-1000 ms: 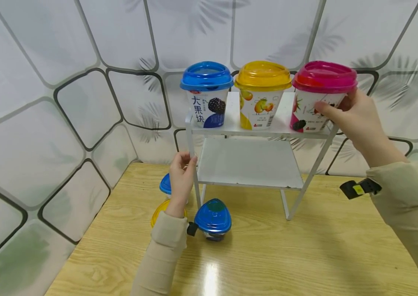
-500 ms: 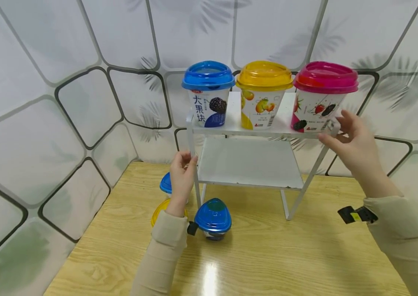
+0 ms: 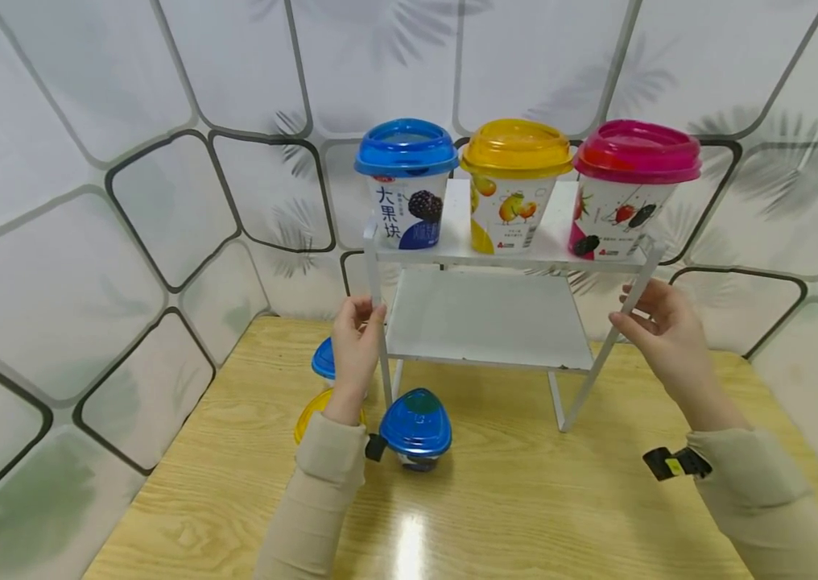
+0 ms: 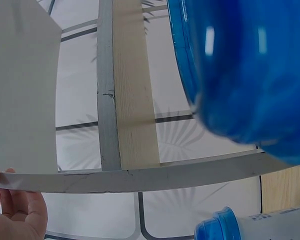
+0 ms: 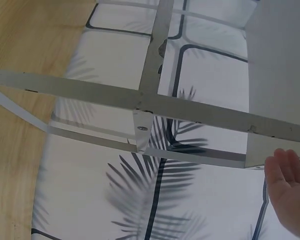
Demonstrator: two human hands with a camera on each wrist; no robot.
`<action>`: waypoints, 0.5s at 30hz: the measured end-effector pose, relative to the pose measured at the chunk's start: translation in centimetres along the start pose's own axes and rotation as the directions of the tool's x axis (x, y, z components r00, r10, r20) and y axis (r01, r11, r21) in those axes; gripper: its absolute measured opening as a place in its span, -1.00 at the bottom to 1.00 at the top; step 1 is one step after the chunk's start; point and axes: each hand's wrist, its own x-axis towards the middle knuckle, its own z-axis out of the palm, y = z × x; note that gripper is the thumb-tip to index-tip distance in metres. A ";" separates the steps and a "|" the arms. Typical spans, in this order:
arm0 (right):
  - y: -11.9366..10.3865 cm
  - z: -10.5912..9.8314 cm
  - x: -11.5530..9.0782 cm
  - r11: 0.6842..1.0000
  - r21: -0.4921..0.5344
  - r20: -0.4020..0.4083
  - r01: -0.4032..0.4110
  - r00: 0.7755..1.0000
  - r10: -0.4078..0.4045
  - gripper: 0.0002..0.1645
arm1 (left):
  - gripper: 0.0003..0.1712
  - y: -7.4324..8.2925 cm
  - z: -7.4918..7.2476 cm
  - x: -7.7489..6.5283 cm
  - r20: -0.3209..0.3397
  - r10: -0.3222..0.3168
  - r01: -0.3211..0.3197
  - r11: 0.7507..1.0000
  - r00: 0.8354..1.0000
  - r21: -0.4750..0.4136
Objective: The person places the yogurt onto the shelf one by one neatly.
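Note:
A white two-tier metal shelf rack [image 3: 489, 318] stands on the table. Three fruit yogurt cups line its top: a blue-lidded cup [image 3: 409, 185], a yellow-lidded cup [image 3: 515, 185] and a pink-lidded cup [image 3: 630, 189]. My left hand [image 3: 357, 342] pinches the rack's left front leg, and the left wrist view shows those fingers [image 4: 27, 212] behind the bar. At the right front leg is my right hand [image 3: 670, 338], its thumb in front and its fingers behind. In the right wrist view its fingers [image 5: 287, 172] are by the leg, thumb out of sight.
On the wooden table [image 3: 525, 507], a blue-lidded cup [image 3: 416, 423] stands before the rack's left front leg. Another blue-lidded cup [image 3: 324, 360] and a yellow-lidded cup [image 3: 311, 415] are partly hidden by my left arm. A patterned wall [image 3: 525, 56] rises behind.
My right hand has let go of the pink-lidded cup and moved down past the shelf corner to the right front leg. The left hand stays where it was.

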 end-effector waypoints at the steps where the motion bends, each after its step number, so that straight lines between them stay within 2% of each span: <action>1: 0.0 0.1 0.0 1.000 0.008 -0.001 0.013 1.000 -0.013 -0.52 | -0.86 0.0 0.0 0.0 -0.002 0.000 0.000 1.000 1.000 -0.001; 6: -0.4 0.4 -0.2 0.998 0.047 -0.007 0.051 0.999 -0.051 -0.49 | -0.87 -0.1 0.0 0.1 -0.004 0.004 -0.004 1.000 1.000 -0.005; 13: -0.7 0.8 -0.2 0.994 0.082 -0.016 0.066 0.998 -0.065 -0.49 | -0.87 -0.1 0.1 0.0 -0.007 0.002 -0.002 1.000 1.000 0.002; 15: -0.7 0.9 -0.2 0.993 0.095 -0.022 0.073 0.997 -0.071 -0.52 | -0.86 -0.8 0.1 0.2 -0.006 -0.003 0.003 1.000 1.000 -0.004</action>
